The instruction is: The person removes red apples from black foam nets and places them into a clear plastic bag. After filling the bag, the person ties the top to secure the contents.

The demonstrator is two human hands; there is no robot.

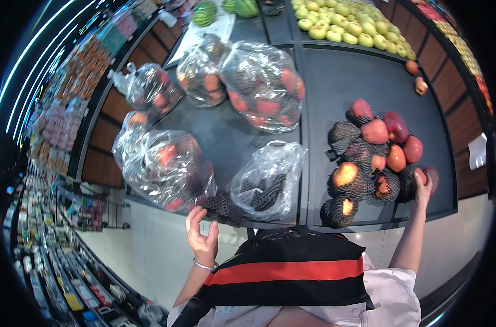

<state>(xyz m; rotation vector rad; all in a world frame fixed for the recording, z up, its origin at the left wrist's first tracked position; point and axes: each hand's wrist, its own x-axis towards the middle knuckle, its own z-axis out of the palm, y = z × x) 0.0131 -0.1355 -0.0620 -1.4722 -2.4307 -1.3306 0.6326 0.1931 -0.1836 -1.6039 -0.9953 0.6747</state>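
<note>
My right hand (422, 189) is at the right side of a pile of red fruit, its fingers on a fruit (421, 176) in a dark foam net; whether it grips the fruit is unclear. Several fruits in the pile (374, 131) wear black nets, others are bare, and some show torn, yellowish crowns. My left hand (202, 237) is raised at the table's front edge with fingers apart and nothing in it. Just beyond it lie black foam nets (223, 207) and a knotted clear bag of red fruit (166, 163). An open clear bag (268, 184) with black nets inside rests beside them.
More knotted bags of red fruit (264, 86) stand at the back left of the black display table (366, 73). Yellow-green fruit (350, 24) fills the far bin, near watermelons (204, 13). Two loose fruits (421, 86) lie by the right rim. A shopping cart (93, 208) stands at the left.
</note>
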